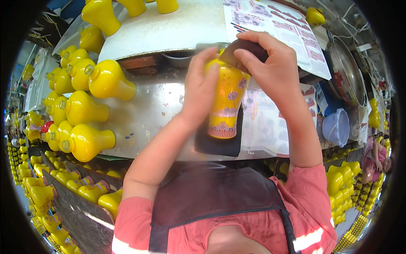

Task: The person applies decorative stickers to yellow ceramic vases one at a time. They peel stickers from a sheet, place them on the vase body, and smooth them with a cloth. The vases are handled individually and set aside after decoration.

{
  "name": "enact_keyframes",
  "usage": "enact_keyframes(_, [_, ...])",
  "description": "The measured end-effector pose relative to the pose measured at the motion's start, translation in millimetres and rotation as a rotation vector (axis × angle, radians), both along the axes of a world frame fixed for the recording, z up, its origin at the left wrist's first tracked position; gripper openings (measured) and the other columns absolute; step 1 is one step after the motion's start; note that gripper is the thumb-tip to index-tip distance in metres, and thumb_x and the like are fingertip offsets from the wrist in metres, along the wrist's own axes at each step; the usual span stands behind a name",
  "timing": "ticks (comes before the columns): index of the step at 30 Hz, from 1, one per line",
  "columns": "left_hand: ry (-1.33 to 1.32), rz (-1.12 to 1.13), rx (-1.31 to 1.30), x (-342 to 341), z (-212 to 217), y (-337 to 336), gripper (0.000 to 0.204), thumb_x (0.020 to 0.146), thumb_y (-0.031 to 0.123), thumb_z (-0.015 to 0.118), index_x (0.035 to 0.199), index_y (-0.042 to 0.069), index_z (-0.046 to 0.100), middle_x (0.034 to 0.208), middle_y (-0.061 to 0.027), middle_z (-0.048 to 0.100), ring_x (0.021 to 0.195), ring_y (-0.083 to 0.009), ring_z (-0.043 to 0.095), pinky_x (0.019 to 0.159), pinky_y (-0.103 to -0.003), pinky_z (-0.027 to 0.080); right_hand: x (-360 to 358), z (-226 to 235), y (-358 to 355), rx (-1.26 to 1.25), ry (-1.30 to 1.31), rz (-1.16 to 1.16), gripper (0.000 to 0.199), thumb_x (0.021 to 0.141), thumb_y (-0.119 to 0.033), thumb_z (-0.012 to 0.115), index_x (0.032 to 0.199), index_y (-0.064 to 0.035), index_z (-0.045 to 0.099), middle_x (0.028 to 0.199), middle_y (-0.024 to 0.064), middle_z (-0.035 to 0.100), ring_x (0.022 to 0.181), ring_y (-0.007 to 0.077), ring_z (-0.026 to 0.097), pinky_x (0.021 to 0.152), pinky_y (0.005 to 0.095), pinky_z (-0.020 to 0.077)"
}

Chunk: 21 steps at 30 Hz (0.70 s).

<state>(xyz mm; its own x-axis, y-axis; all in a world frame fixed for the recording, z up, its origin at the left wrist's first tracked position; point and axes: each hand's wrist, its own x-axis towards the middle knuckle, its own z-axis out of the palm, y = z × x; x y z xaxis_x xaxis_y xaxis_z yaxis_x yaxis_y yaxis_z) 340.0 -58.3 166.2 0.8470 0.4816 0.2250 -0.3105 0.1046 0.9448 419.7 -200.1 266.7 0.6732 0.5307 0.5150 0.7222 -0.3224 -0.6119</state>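
A glossy yellow bottle [224, 103] with purple flower decals and a patterned band stands or leans on a dark cloth [218, 146] at the middle of the bench. My left hand [198, 86] grips its left side near the shoulder, with the thumb along the front. In my right hand [275, 63] is a flat dark brown scraper [247, 53], pinched between thumb and fingers. Its edge rests against the bottle's right shoulder. The bottle's neck is partly hidden behind my hands.
Several plain yellow bottles [112, 80] lie on their sides at the left. Decal sheets [275, 29] cover the right of a raised white board [169, 34]. A pale blue bucket [336, 127] and a big metal basin [347, 70] are at the right. Decorated bottles [93, 192] fill a lower-left tray.
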Motion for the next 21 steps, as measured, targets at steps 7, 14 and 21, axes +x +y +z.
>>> enact_keyframes(7, [0.092,0.04,0.496,1.2,19.7,10.8,0.043,0.091,0.025,0.071,0.127,0.003,0.066,0.124,-0.0152,0.064,0.118,-0.028,0.062,0.105,-0.039,0.047,9.7,-8.2,-9.2,-0.079,-0.392,-0.145,0.016,0.089,-0.008,0.07,0.103,-0.0027,0.072,0.09,0.0105,0.073,0.077,0.0285,0.072,0.063,0.0353,0.0555])
enact_keyframes(14, [0.191,-0.048,0.25,14.5,23.6,17.5,0.027,0.094,0.018,0.074,0.114,0.0,0.073,0.108,-0.0046,0.071,0.097,-0.0106,0.065,0.09,-0.027,0.052,-49.2,-31.3,-41.5,-0.151,-0.588,0.369,0.036,0.073,0.006,0.08,0.105,-0.0106,0.078,0.092,0.0094,0.076,0.084,0.0258,0.074,0.07,0.0361,0.0609])
enact_keyframes(21, [0.162,-0.07,0.415,14.9,26.0,18.8,0.035,0.086,0.025,0.081,0.11,0.001,0.073,0.116,-0.0066,0.067,0.106,-0.0139,0.064,0.094,-0.028,0.051,-67.4,-24.0,-29.8,-0.133,-0.59,0.282,0.03,0.074,-0.007,0.081,0.104,-0.01,0.077,0.091,0.0064,0.07,0.088,0.0245,0.073,0.072,0.0364,0.0612])
